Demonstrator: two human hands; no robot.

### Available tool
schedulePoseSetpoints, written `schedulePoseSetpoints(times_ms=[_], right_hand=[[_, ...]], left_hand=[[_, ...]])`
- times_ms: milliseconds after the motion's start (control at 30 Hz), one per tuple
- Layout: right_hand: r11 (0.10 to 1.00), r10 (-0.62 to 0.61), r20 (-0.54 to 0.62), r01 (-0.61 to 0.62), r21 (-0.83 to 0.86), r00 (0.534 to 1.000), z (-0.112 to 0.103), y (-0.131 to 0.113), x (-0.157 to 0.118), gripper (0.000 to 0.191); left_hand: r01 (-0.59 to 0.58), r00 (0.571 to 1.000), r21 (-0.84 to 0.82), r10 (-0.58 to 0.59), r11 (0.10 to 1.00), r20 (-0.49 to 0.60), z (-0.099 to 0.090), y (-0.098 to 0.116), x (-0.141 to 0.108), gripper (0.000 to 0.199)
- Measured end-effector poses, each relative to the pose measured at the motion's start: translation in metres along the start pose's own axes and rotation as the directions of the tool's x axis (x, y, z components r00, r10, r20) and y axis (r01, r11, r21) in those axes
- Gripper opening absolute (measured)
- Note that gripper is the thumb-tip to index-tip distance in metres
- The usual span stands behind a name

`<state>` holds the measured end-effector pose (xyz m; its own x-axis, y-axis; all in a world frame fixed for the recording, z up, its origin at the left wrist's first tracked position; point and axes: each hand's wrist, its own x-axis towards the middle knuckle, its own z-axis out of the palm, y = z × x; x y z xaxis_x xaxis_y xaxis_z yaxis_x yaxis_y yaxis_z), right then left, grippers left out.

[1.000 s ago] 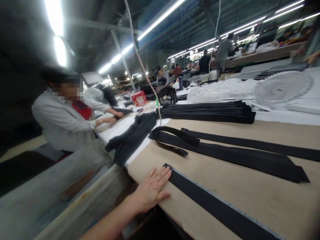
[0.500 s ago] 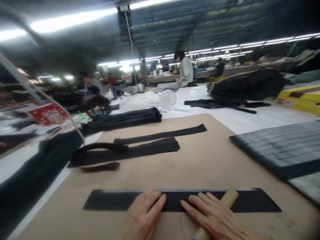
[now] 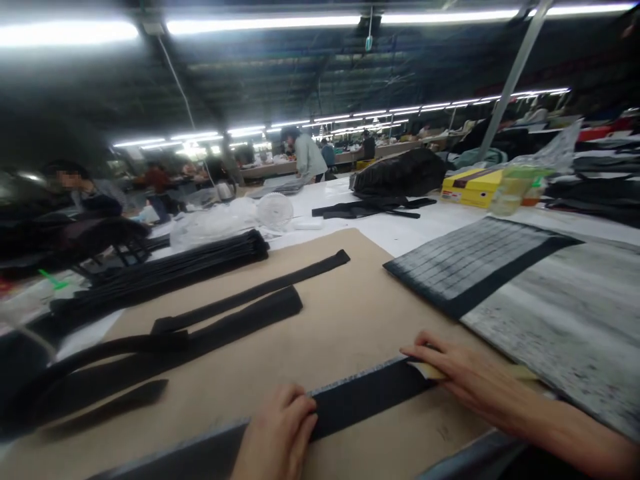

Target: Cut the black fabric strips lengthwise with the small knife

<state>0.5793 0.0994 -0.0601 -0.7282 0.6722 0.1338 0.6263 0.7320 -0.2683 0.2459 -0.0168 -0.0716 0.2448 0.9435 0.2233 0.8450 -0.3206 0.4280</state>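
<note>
A long black fabric strip (image 3: 365,400) with a pale upper edge lies on the brown paper (image 3: 345,320). My left hand (image 3: 280,427) rests on the strip's middle, its fingers curled and close together; whether they pinch the fabric cannot be made out. At the strip's right end is my right hand (image 3: 450,367), closed around a pale yellowish stick (image 3: 430,371), whose tip shows beside the fingers over the strip.
More black strips (image 3: 250,313) lie on the paper, with a stack of black pieces (image 3: 170,270) behind. A grey patterned board (image 3: 500,267) is on the right. Further back are a yellow box (image 3: 470,187), a dark bundle (image 3: 400,175) and a person (image 3: 307,157).
The view has turned right. My right hand has moved from lying spread near the strip's middle to its right end, with the stick. My left hand's fingers are more curled, and the strip appears slanted.
</note>
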Motion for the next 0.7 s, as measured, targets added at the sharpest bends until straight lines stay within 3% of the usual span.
schedulePoseSetpoints(times_ms=[133, 267, 500, 700], right_hand=[[0.998, 0.039, 0.148, -0.045, 0.033, 0.988, -0.009, -0.002, 0.029, 0.020], [0.998, 0.059, 0.187, -0.062, 0.014, 0.981, -0.009, 0.000, 0.041, 0.014], [0.992, 0.080, 0.269, -0.104, 0.077, 0.960, -0.010, 0.009, 0.057, 0.017], [0.986, 0.055, 0.324, -0.103, 0.134, 0.945, -0.011, 0.017, 0.065, 0.019]], left_hand=[[0.255, 0.964, -0.223, -0.229, 0.941, 0.135, 0.021, 0.050, 0.068, 0.024], [0.314, 0.942, -0.196, -0.277, 0.929, 0.191, 0.048, 0.073, 0.108, 0.026], [0.332, 0.931, -0.162, -0.295, 0.929, 0.217, 0.055, 0.077, 0.121, 0.015], [0.340, 0.931, -0.224, -0.294, 0.914, 0.216, 0.060, 0.074, 0.123, 0.020]])
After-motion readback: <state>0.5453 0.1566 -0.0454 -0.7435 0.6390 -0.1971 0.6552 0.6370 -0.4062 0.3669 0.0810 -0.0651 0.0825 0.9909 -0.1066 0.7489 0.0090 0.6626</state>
